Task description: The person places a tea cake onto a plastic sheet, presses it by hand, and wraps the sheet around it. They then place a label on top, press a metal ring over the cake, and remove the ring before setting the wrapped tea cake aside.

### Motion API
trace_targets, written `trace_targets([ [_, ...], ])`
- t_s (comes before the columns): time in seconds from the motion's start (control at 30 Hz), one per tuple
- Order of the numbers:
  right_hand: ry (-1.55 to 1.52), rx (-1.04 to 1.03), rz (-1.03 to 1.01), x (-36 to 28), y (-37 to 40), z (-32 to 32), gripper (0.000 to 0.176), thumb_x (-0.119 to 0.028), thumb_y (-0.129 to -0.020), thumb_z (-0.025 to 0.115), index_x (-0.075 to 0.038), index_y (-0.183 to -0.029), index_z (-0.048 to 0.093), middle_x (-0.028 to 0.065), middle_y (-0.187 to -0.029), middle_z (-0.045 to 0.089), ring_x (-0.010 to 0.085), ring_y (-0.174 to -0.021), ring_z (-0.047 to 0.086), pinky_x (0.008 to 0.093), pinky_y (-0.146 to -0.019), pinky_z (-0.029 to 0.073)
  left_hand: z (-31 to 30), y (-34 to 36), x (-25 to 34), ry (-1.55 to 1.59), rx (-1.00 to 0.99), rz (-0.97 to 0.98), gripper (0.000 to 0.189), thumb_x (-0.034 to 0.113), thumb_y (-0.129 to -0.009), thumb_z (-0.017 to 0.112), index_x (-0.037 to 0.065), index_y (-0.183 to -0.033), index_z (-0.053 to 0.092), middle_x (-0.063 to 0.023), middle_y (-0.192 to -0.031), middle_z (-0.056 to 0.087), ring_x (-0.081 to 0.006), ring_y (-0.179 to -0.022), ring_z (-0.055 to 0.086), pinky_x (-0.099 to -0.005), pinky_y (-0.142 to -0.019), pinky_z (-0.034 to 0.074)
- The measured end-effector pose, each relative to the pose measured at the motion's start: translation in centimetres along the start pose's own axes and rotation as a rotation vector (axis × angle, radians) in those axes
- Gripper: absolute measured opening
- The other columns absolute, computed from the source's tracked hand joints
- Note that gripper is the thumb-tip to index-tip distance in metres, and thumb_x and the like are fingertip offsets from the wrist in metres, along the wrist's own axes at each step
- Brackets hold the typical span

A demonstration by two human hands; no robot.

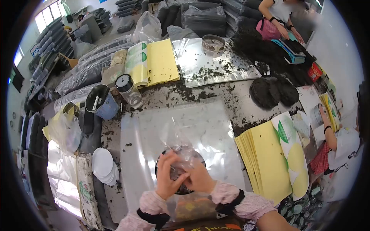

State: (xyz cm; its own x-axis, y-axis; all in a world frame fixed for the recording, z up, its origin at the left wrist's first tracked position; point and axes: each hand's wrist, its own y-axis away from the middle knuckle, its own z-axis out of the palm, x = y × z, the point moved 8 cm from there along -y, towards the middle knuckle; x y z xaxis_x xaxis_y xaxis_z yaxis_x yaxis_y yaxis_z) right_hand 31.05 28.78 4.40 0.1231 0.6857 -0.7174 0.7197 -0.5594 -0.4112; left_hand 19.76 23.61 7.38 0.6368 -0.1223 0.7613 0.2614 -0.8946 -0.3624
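Across a cluttered worktable (248, 98), a person in pink sleeves is bending both hands over a round, dark object (201, 158) lying under crumpled clear film (175, 133). The object is sitting near the table's close edge, on a wide transparent sheet (148, 119). The left hand (168, 174) is arching over the film, its fingers curved and slightly parted; the right hand (199, 177) is meeting it, fingers bent inward, the thumbs close together. From where I am standing, I cannot tell whether either hand is pinching the film.

To the left of the sheet, white discs (103, 164) are lying in an overlapping stack; beyond them, a blue cup (105, 107) is standing beside a clear jar (132, 94) with a black lid. To the right, yellow sheets (266, 158) are lying fanned. Farther back, two dark, round cakes (264, 94) are resting near a loose dark heap (250, 45), while a co-worker (283, 11) is sitting behind a blue box (291, 54).
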Motion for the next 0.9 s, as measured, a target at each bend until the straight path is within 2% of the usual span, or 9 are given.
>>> trace_targets([
  [0.03,-0.222,-0.073,0.09,0.1,-0.1,-1.4,0.043,-0.006,-0.078,0.067,-0.002,-0.12,0.058,0.02,-0.11,0.06,0.0384,-0.108,0.059,0.047,-0.089,0.048,0.8,0.7,-0.8,0.011,0.041,-0.008,0.048,0.017,-0.078,0.082,0.004,-0.118,0.059,-0.0176,-0.121,0.061,-0.0387,-0.12,0.057,-0.0561,-0.115,0.032],
  [0.17,-0.28,0.501,0.26,3.4,-1.1,-6.6,0.049,-0.013,-0.084,0.068,-0.003,-0.13,0.054,0.0164,-0.108,0.063,0.0277,-0.11,0.06,0.0406,-0.092,0.048,1.9,0.7,-1.6,-0.081,-0.054,0.01,0.041,0.006,-0.078,0.076,0.003,-0.115,0.059,-0.0147,-0.114,0.062,-0.0333,-0.11,0.062,-0.0515,-0.112,0.038],
  [0.27,-0.631,-0.021,0.445,1.8,-5.2,-1.8,0.041,-0.012,-0.088,0.069,-0.003,-0.126,0.059,0.0164,-0.106,0.064,0.0294,-0.108,0.061,0.0384,-0.093,0.048,1.2,1.3,-2.9,0.183,0.083,-0.427,0.044,0.0,-0.077,0.071,0.002,-0.119,0.056,-0.0141,-0.116,0.059,-0.0292,-0.109,0.061,-0.0449,-0.108,0.042],
  [0.37,-0.152,0.075,-0.043,-1.9,-1.6,-0.5,0.022,-0.012,-0.09,0.068,-0.003,-0.11,0.066,0.0144,-0.107,0.064,0.0318,-0.105,0.06,0.0401,-0.09,0.05,0.8,2.6,-4.8,0.119,0.317,-0.238,0.056,-0.003,-0.075,0.07,0.001,-0.128,0.054,-0.0142,-0.124,0.054,-0.0288,-0.117,0.057,-0.0405,-0.101,0.047],
  [0.57,0.139,-0.073,0.147,-0.2,0.2,-0.2,0.016,-0.008,-0.08,0.068,-0.004,-0.096,0.069,0.0124,-0.111,0.065,0.0322,-0.098,0.061,0.0396,-0.086,0.053,2.1,1.4,-1.0,-0.102,-0.25,0.035,0.063,0.011,-0.08,0.064,-0.003,-0.14,0.049,-0.0254,-0.146,0.044,-0.0441,-0.141,0.036,-0.0526,-0.115,0.035],
  [0.67,0.1,-0.05,0.128,0.9,0.6,0.6,0.022,-0.006,-0.081,0.068,-0.003,-0.102,0.07,0.0144,-0.113,0.067,0.031,-0.099,0.064,0.0369,-0.083,0.055,3.3,2.2,1.0,-0.393,-0.322,0.08,0.07,0.012,-0.079,0.067,-0.008,-0.142,0.045,-0.0275,-0.15,0.042,-0.0442,-0.142,0.038,-0.0524,-0.119,0.028],
  [0.73,-0.13,0.02,0.092,1.8,1.9,-3.3,0.025,-0.006,-0.082,0.067,-0.002,-0.107,0.069,0.0153,-0.111,0.068,0.0312,-0.098,0.066,0.0373,-0.082,0.055,5.1,2.5,-0.6,-0.485,-0.471,0.014,0.076,0.021,-0.082,0.064,-0.014,-0.145,0.038,-0.0288,-0.157,0.034,-0.0453,-0.148,0.028,-0.0533,-0.122,0.019],
  [0.8,0.318,0.276,0.04,4.1,4.7,-13.3,0.023,-0.003,-0.081,0.069,-0.003,-0.104,0.069,0.0153,-0.102,0.07,0.0321,-0.094,0.066,0.0407,-0.08,0.055,5.5,2.2,-0.2,-0.54,-0.538,0.01,0.077,0.022,-0.082,0.064,-0.015,-0.145,0.038,-0.0298,-0.157,0.033,-0.0459,-0.148,0.028,-0.0537,-0.123,0.018],
  [0.9,0.87,0.537,0.358,11.6,12.6,-27.1,0.016,-0.002,-0.082,0.067,-0.002,-0.098,0.071,0.0151,-0.105,0.071,0.0348,-0.096,0.068,0.0422,-0.081,0.056,5.7,2.4,-0.5,-0.529,-0.541,0.007,0.077,0.023,-0.082,0.064,-0.017,-0.143,0.039,-0.0315,-0.157,0.032,-0.0459,-0.149,0.026,-0.0544,-0.123,0.018],
])
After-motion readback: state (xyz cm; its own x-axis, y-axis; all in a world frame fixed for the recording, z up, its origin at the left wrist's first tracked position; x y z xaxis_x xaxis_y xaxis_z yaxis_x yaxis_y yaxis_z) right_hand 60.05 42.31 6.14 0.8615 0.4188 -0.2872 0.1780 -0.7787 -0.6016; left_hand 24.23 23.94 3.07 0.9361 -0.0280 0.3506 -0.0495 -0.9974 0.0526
